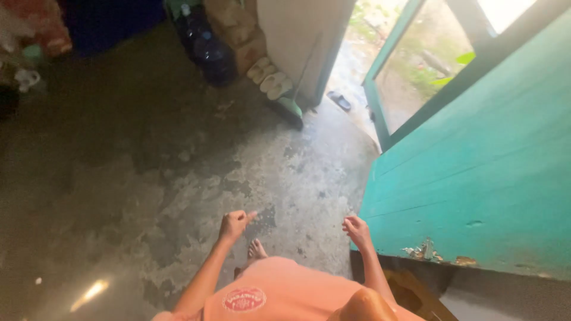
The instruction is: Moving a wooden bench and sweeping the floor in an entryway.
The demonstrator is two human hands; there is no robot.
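Teal wood filled the right side of the view: a door [488, 178], swung inward, its lower edge chipped and flaking. The right hand [355, 229] hung just beside that edge, fingers loosely curled and holding nothing; whether it touched the wood could not be told. The left hand [235, 224] was out in front over the floor [178, 178], closed into a loose fist with the thumb sticking out to the side, also holding nothing. Between the two hands, lower down, a bare foot [257, 249] rested on the concrete, above the hem of an orange shirt [279, 294] with a round red-and-white patch.

The floor was worn grey concrete, blotched dark and light, darker toward the left. Beyond the hands, at the far wall, pale slippers [269, 77] lay in a row beside a green dustpan [290, 107] with its handle leaning against the wall. Left of the slippers stood two big dark water bottles [208, 50]. One dark sandal [340, 100] lay on the threshold of the open doorway, with bright ground and green leaves outside. Blurred clutter sat at the far left edge.
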